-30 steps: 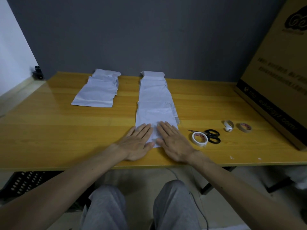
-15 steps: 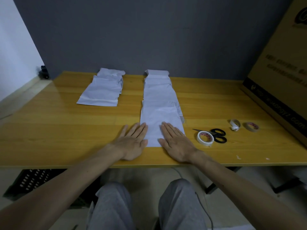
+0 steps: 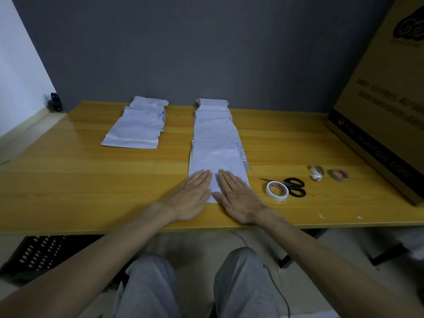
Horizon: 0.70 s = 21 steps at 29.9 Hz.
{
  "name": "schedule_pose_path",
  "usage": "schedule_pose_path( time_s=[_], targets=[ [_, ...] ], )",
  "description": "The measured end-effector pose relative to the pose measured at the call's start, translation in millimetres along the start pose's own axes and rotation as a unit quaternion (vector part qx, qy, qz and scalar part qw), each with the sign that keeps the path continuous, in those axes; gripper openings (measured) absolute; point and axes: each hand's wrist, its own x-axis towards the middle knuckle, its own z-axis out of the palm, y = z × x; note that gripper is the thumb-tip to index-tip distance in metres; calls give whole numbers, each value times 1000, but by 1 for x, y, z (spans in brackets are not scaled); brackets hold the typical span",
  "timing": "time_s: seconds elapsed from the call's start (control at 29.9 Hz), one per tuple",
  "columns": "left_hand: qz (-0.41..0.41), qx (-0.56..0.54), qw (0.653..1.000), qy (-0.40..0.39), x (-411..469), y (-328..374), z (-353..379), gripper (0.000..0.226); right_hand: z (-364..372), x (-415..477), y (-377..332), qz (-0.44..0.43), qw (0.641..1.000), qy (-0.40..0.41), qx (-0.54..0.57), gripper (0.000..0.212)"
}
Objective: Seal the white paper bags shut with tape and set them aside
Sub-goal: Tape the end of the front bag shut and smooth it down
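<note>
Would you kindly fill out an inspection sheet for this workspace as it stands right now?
Surface: wooden table, glossy; white scraps near its front right edge.
Job's things: row of white paper bags down the middle; second stack at back left; white tape roll right of the nearest bag.
Clutter: black scissors against the tape roll; twisted tape remnant and small tape roll farther right.
Hands: left hand and right hand lie flat, fingers straight, on the nearest bag.
Cables: thin cable below the table.
Surroundings: grey wall; cardboard box at right; black crate underneath.
</note>
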Motion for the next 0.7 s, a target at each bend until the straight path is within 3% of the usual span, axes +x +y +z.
schedule_pose_path(
  time_s=[0.27, 0.7],
  targets=[
    [-69, 70, 991, -91, 2, -4, 7, 60, 2, 0, 1, 3, 1000, 5, 2, 71],
    [-81, 66, 991, -89, 3, -3, 8, 62, -6, -15, 20, 4, 999, -21, -30, 68]
  ],
)
